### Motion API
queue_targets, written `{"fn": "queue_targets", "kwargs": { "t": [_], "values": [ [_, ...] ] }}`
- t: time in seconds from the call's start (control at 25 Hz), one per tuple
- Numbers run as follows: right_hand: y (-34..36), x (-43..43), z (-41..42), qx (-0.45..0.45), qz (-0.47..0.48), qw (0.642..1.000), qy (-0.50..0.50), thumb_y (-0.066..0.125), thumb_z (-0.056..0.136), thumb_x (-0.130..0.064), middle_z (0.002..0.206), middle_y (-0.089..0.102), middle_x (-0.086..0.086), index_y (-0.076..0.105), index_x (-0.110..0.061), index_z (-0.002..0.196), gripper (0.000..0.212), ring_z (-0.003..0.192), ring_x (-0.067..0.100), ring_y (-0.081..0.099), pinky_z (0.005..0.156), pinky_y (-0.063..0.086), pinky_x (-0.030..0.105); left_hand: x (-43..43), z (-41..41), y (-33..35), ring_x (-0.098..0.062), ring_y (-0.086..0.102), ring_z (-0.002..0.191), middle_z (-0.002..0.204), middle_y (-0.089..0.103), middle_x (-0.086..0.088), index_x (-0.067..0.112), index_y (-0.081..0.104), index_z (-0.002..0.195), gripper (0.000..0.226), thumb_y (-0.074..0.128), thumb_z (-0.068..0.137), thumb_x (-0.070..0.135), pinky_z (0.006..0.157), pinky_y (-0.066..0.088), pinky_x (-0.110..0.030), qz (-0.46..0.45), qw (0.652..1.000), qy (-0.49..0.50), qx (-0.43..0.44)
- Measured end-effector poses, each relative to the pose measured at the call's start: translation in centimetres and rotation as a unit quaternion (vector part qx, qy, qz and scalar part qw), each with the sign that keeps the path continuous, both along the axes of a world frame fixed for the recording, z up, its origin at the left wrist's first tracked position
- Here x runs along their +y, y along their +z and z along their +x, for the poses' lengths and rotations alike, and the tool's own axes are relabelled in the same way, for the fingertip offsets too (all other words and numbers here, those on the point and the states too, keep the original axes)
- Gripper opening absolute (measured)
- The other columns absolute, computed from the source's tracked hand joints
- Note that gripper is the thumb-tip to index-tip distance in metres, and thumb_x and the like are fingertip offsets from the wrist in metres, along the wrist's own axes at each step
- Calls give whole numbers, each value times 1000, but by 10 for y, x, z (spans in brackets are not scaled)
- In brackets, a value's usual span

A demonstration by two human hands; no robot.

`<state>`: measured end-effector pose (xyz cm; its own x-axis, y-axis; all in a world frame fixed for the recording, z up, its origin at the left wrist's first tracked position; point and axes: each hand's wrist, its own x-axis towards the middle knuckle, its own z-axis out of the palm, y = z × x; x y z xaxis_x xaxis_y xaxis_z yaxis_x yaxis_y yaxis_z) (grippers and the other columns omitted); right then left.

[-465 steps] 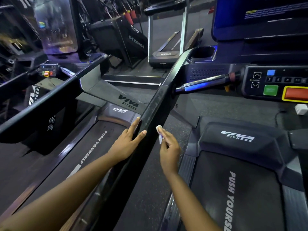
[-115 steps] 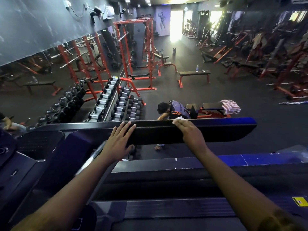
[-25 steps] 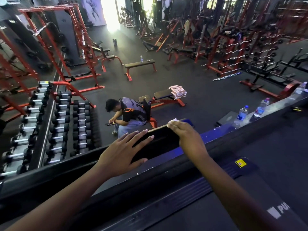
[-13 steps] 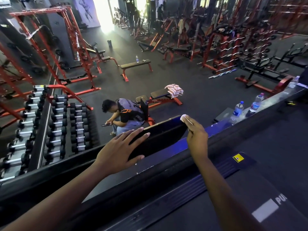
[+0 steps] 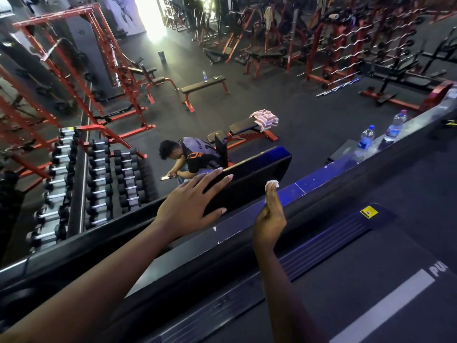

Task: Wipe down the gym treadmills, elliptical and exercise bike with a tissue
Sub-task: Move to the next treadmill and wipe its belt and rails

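Right hand [image 5: 270, 219] pinches a wadded tissue [image 5: 272, 183] beside the right end of the black bar [image 5: 259, 174]; left hand [image 5: 195, 206] rests flat on it. Light, soft, likely tear-prone: best held bunched.

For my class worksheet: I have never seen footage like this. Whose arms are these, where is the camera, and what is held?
The camera sits on a person's head, looking down past their own arms at a gym floor below. The left hand rests flat on a black treadmill bar. The right hand pinches a small white tissue just past the bar's end. Two water bottles stand on the ledge at right.
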<state>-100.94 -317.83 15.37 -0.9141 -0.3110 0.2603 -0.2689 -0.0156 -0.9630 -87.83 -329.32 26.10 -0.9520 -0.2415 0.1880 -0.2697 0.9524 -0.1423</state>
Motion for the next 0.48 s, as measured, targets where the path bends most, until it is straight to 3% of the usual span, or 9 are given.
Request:
{"fn": "queue_targets", "kwargs": {
  "t": [0.08, 0.12, 0.2, 0.28, 0.32, 0.4, 0.48],
  "values": [
    [-8, 10, 13, -42, 57, 993, 92, 36, 95, 7, 146, 36, 5, 27, -27, 135, 54, 126, -11, 33, 109, 25, 13, 0, 0, 0, -24, 35, 138, 155, 27, 0, 30, 15, 152, 69, 29, 91, 61, 103, 41, -42, -1, 1000, 2, -1],
    [-7, 13, 16, -49, 48, 994, 86, 38, 94, 7, 144, 41, 6, 31, -27, 134, 53, 122, -15, 35, 108, 26, 13, 0, 0, 0, -25, 34, 139, 155, 27, 0, 31, 15, 151, 69, 30, 91, 61, 103, 41, -42, -4, 1000, 3, -1],
    [11, 12, 13, -64, -58, 996, -24, 47, 91, 9, 132, 54, 10, 51, -11, 129, 44, 118, -4, 49, 105, 35, 19, 0, 0, -1, -25, 31, 140, 155, 28, 1, 32, 15, 151, 69, 32, 91, 60, 102, 42, -41, -8, 1000, 5, -2],
    [35, 6, 1, -1, -93, 988, -124, 50, 85, 16, 124, 59, 15, 58, 2, 122, 39, 116, 13, 54, 102, 38, 17, 1, 0, 0, -26, 31, 140, 154, 30, 1, 32, 17, 151, 69, 33, 90, 60, 101, 43, -41, -7, 1000, 4, -2],
    [44, 2, -10, 34, -82, 987, -131, 49, 84, 18, 124, 58, 16, 57, 1, 122, 43, 118, 15, 53, 102, 37, 13, 1, 0, 1, -26, 32, 140, 154, 30, 0, 32, 17, 151, 69, 33, 90, 60, 101, 43, -42, -6, 1000, 4, -4],
    [55, -6, -17, 23, -36, 995, -85, 46, 85, 16, 131, 51, 13, 52, -5, 130, 51, 123, 16, 46, 103, 31, 9, 2, 0, 2, -26, 31, 140, 155, 29, 1, 32, 16, 151, 69, 32, 90, 60, 102, 42, -42, 0, 1000, 6, -7],
    [51, -10, 7, 6, -16, 997, -71, 46, 87, 11, 132, 47, 5, 46, -9, 135, 52, 123, 8, 41, 103, 32, 14, 3, 0, 3, -26, 30, 140, 155, 27, 1, 33, 15, 151, 70, 30, 90, 61, 103, 42, -43, 5, 1000, 6, -8]
  ]
}}
